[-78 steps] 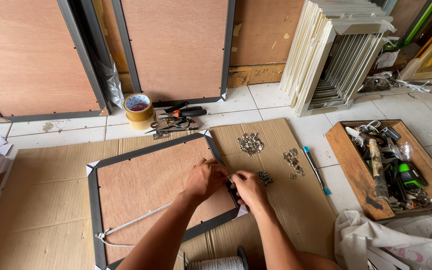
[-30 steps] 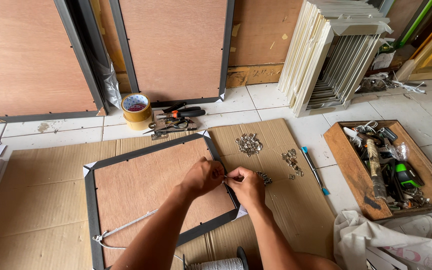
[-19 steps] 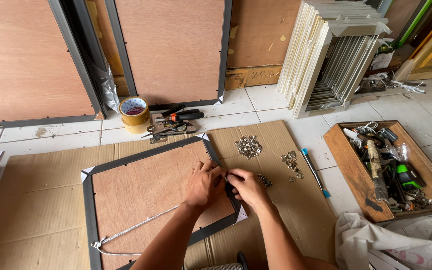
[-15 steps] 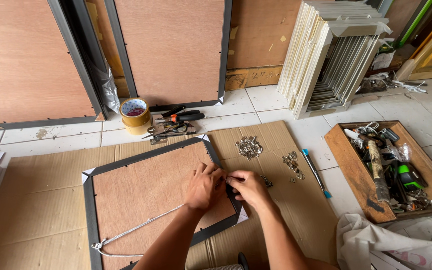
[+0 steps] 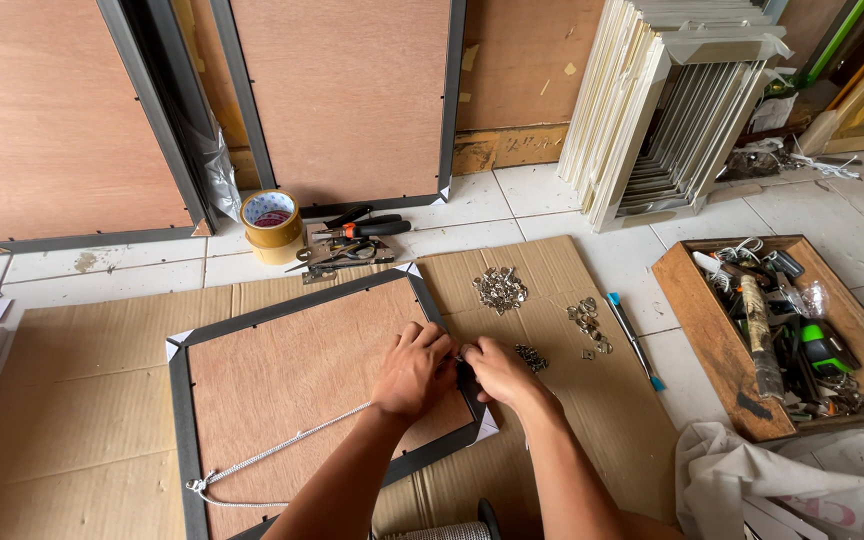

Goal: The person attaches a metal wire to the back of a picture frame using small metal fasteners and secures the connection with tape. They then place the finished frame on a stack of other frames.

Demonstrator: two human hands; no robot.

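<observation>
— How does the frame (image 5: pixel 282 380) lie?

— Face down on the cardboard (image 5: pixel 72 400), brown backing up, dark border all round with white corner guards. It is turned a little, its long axis running from the near left to the far right, toward the tape roll (image 5: pixel 270 222).

— And the cord (image 5: pixel 272 455)?

— White, lying across the backing from the frame's near left edge, where it is looped, up to the hands at the right rail.

— The hands?

— Both sit on that right rail, touching each other. The left hand (image 5: pixel 414 370) has curled fingers pressed on the backing. The right hand (image 5: pixel 497 372) is pinched shut over something small and dark; I cannot tell what.

— Beyond the frame?

— Heaps of metal hangers (image 5: pixel 500 290) just right of it, a blue pen (image 5: pixel 634 340) past those, then a tool tray (image 5: pixel 697 330). Pliers (image 5: pixel 357 232) lie by the tape roll.
</observation>
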